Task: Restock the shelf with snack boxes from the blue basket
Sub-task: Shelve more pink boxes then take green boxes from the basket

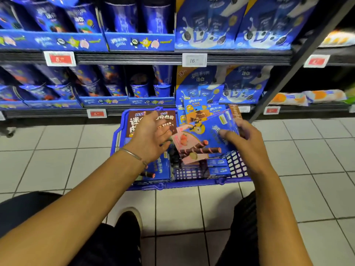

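The blue basket (172, 186), moulded plastic with lattice walls and a smooth rim, sits on the glossy white tile floor (57, 160), right in front of the shelf (134, 59).

Above the basket's right half, the right hand (244, 137) grips a flat rectangular cardboard box (207, 137). It is blue with a pink corner and printed wafer rolls. The thumb presses its face and the fingers curl behind its right edge. The box is tilted, pink corner down and toward the basket's middle. A brown edge shows behind its top, perhaps a second box; that cannot be told.

Above the basket's left half, the left hand (151, 137) is loose and holds nothing, its fingers relaxed and reaching toward the pink corner. Whether they touch it cannot be told. A thin metal bracelet (130, 153) circles that wrist.

Inside the basket, a brown box (134, 121) leans at the far left. More blue boxes (194, 108) stand at the far side, and one blue box (161, 167) lies flat near the front left.

Behind the basket, the shelf carries rows of blue packs in cardboard trays.
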The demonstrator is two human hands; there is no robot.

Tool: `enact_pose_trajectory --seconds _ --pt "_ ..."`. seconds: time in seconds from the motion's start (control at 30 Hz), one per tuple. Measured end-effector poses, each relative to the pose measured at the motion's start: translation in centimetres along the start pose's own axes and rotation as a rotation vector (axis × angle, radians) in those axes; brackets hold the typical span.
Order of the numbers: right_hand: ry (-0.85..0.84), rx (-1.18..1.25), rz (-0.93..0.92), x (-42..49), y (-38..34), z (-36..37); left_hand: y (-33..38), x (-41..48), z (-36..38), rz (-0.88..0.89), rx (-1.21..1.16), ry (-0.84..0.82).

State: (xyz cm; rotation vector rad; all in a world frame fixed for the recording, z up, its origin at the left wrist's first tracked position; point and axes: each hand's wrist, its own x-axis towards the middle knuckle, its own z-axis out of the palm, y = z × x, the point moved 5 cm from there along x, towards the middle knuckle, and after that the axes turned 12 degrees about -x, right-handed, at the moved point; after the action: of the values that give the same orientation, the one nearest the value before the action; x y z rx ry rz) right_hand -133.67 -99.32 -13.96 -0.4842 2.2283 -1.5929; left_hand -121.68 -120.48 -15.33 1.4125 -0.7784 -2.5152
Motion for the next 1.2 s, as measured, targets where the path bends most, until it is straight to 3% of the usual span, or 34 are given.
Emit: enact_pose_trajectory --seconds 0.13,0.23,0.33,0.43,0.5,0.67,0.77,0.8,0.87,0.97,1.2 --pt "0.042 0.253 0.007 0.1 -0.5 -0.4 -0.8 0.4 -0.3 0.138 0.205 0.04" --pt "0.055 0.309 0.004 0.7 -1.2 -0.6 0.4 -0.4 0.3 0.441 0.293 0.004" --pt "0.051 0.226 -0.036 1.7 -2.5 -0.7 2.3 -2.2 1.9 0.698 0.467 -0.198" --pt "-0.026 0.119 -0.107 2.2 -4.9 0.6 1.6 -3.1 3.3 0.564 0.628 -0.511" --pt "-0.069 0.057 -0.161 2.6 -6.4 1.8 0.5 -2.9 3.3 0.507 0.676 -0.619" --pt "-0.151 0.093 -0.136 3.8 -6.8 3.4 0.0 -1.9 3.0 0.624 0.574 -0.507" --pt "-0.22 0.253 0.044 4.8 -3.1 3.1 0.4 -0.9 3.1 0.524 0.408 -0.46" --pt "-0.177 0.164 0.089 5.1 -1.0 2.5 0.6 -0.8 3.1 0.471 0.341 -0.452" --pt "-0.11 -0.255 0.101 5.5 3.9 1.1 1.1 -0.5 2.9 0.355 0.219 -0.444" --pt "-0.289 -0.785 0.137 5.4 10.8 0.7 1.5 -0.3 2.7 0.235 0.061 -0.519" --pt "-0.547 -1.266 0.336 6.6 18.8 3.7 1.3 -0.2 1.9 0.166 -0.003 -0.557"
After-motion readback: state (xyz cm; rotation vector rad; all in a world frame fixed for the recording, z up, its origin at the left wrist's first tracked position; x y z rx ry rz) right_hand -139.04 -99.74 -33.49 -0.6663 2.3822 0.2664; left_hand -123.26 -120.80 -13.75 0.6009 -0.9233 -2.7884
